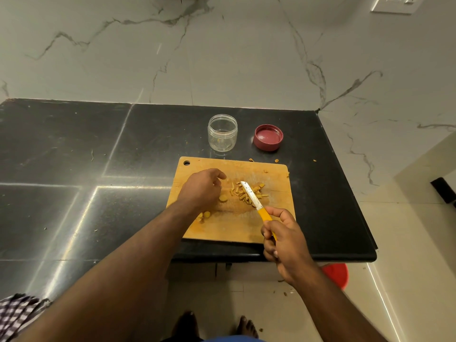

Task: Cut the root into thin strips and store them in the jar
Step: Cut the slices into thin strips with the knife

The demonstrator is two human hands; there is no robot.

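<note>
Rectangular wooden cutting board point(276, 218) w/ a hanging hole at its far left corner lies on the black stone counter point(74, 156), near the counter's front edge & toward its right end. Pile of thin yellow-orange root strips point(240, 193) sits mid-board; a few round root slices point(223, 198) lie just left of the pile, more by the board's left edge, partly hidden under the wrist.

Left hand point(201, 188) hovers over the board's left half, fingers loosely curled downward beside the slices; can't tell if it pinches one. Right hand point(283, 240) grips the yellow handle of a small knife point(251, 196) at the board's front right corner; its white blade slants up-left across the strip pile, tip toward board centre.

Clear round plastic jar point(222, 132), open & upright, stands on the counter just beyond the board's far edge. Maroon screw lid point(268, 137) lies upside down right of the jar, apart from it. Small root bits scattered on the counter by the board's far right corner
</note>
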